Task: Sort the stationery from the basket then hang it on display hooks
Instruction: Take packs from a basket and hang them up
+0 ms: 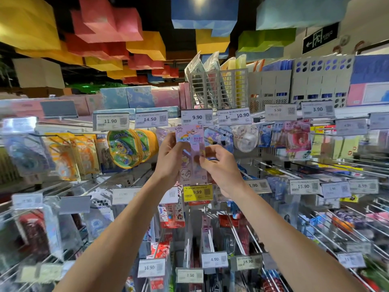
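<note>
Where the lilac stationery pack (pixel 190 133) stands upright above the yellow price tag (pixel 197 192), left hand (pixel 168 160) and right hand (pixel 224 168) hold it, both grips grasping its edges.

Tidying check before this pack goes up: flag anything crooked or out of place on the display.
One thing: the 10.90 price tag overlaps the neighbouring tag on its left, hiding part of its price. The pink pack, gripped by the left hand and right hand, looks straight.

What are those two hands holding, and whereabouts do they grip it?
A tall pink stationery packet: the left hand grips its left edge, the right hand pinches its right edge, about mid-height.
</note>
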`<state>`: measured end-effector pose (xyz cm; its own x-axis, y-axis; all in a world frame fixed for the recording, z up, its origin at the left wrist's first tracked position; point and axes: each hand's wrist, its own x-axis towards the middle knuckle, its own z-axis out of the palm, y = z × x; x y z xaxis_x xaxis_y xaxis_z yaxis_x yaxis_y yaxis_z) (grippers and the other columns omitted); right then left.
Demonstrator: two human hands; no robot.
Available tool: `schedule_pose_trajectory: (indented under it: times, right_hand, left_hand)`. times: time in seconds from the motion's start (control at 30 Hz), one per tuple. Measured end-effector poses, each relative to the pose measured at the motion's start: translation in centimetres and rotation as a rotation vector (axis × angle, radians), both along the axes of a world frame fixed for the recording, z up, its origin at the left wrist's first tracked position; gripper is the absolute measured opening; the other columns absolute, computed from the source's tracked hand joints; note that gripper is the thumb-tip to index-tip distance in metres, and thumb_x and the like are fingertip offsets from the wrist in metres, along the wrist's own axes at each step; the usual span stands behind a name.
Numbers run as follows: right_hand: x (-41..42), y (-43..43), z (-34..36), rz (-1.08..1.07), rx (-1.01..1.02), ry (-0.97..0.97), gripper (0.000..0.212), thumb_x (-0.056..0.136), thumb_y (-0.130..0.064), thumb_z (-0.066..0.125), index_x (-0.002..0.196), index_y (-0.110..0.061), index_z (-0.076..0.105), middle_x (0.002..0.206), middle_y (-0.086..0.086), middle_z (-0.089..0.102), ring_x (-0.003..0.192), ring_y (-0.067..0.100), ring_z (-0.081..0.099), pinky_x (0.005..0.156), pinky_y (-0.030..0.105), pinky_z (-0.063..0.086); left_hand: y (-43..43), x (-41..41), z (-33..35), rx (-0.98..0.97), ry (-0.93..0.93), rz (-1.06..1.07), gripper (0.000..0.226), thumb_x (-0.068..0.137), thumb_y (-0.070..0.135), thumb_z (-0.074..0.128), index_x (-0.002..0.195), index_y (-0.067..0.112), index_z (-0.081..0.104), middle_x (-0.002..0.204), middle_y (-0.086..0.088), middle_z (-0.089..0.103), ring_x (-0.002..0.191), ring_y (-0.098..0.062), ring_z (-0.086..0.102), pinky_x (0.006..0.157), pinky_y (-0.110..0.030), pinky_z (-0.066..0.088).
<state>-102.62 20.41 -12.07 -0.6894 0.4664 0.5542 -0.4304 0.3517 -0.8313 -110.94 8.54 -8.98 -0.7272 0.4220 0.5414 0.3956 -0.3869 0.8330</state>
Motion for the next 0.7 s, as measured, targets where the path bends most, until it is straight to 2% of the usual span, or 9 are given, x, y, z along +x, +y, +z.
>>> schedule_pose_trajectory:
  times: [0.1,0.17,0.2,0.33,0.4,0.47,0.53,0.63,0.7]
  right_hand:
    - [-0.3,0.0,0.0,0.006,-0.013,0.008,0.016,0.089,-0.020,0.078,0.102,-0.015,0.069,0.103,0.003,0.073,0.098,0.020,0.069,0.092,0.045,0.058]
    - [-0.4,0.0,0.1,0.006,-0.007,0.015,0.012,0.090,-0.017,0.077,0.099,-0.017,0.069,0.100,0.001,0.073,0.092,0.012,0.071,0.089,0.040,0.059]
    - [-0.4,0.0,0.1,0.006,-0.005,0.020,0.011,0.090,-0.014,0.076,0.099,-0.016,0.069,0.099,-0.001,0.073,0.087,0.006,0.071,0.086,0.037,0.059]
    - [-0.7,0.1,-0.6,0.025,-0.033,0.013,0.015,0.092,-0.006,0.071,0.107,-0.008,0.067,0.101,0.005,0.075,0.084,0.005,0.071,0.074,0.027,0.057]
    - [-0.7,0.2,-1.1,0.064,-0.078,0.013,0.017,0.093,-0.002,0.069,0.109,-0.006,0.066,0.103,0.007,0.075,0.091,0.013,0.072,0.079,0.033,0.059]
    - [-0.6,0.5,-1.4,0.086,-0.116,0.020,0.015,0.094,-0.001,0.066,0.108,-0.008,0.065,0.101,0.008,0.075,0.095,0.021,0.072,0.087,0.043,0.058]
    - [-0.3,0.9,-1.8,0.112,-0.174,0.031,0.014,0.095,-0.002,0.066,0.106,-0.012,0.064,0.099,0.007,0.074,0.096,0.023,0.070,0.089,0.045,0.056]
    - [0.3,1.5,-2.3,0.147,-0.260,0.045,0.013,0.096,-0.005,0.066,0.104,-0.015,0.063,0.101,0.005,0.074,0.097,0.021,0.068,0.088,0.043,0.052]
    - [0.7,1.9,-2.4,0.157,-0.276,0.051,0.013,0.097,-0.005,0.065,0.102,-0.016,0.063,0.102,0.005,0.073,0.098,0.021,0.067,0.091,0.045,0.048]
  left_hand:
    - [0.1,-0.4,-0.1,0.006,-0.006,-0.007,0.035,0.080,0.015,0.059,0.112,-0.001,0.054,0.110,-0.027,0.064,0.085,-0.034,0.059,0.074,-0.049,0.046]
    - [0.1,-0.6,0.0,0.013,0.007,-0.015,0.028,0.081,0.014,0.059,0.108,0.007,0.060,0.113,-0.024,0.068,0.094,-0.045,0.064,0.082,-0.059,0.050]
    - [0.1,-0.7,0.0,0.018,0.018,-0.023,0.027,0.081,0.013,0.059,0.108,0.010,0.061,0.110,-0.019,0.072,0.095,-0.044,0.066,0.085,-0.060,0.052]
    - [0.2,-1.1,-0.1,0.001,0.006,-0.054,0.029,0.080,0.013,0.058,0.108,0.008,0.058,0.094,-0.006,0.073,0.085,-0.030,0.066,0.081,-0.050,0.052]
    - [0.3,-1.7,-0.3,-0.005,-0.035,-0.079,0.027,0.084,0.015,0.051,0.109,0.004,0.056,0.089,-0.010,0.072,0.089,-0.033,0.065,0.082,-0.049,0.051]
    - [0.4,-2.3,-0.6,-0.002,-0.073,-0.096,0.017,0.100,0.015,0.045,0.109,0.005,0.055,0.084,-0.013,0.071,0.087,-0.035,0.065,0.083,-0.049,0.051]
    - [0.8,-2.5,-0.7,-0.020,-0.060,-0.052,0.017,0.109,0.014,0.041,0.107,0.007,0.056,0.077,-0.010,0.068,0.078,-0.030,0.062,0.077,-0.046,0.050]
    - [1.3,-3.0,-0.6,-0.020,0.010,0.086,0.017,0.107,0.009,0.044,0.104,0.006,0.061,0.070,-0.005,0.065,0.072,-0.026,0.059,0.070,-0.040,0.048]
    - [1.6,-3.1,-0.4,-0.002,0.021,0.136,0.019,0.107,0.008,0.044,0.106,0.006,0.062,0.064,-0.002,0.065,0.061,-0.018,0.059,0.057,-0.030,0.048]
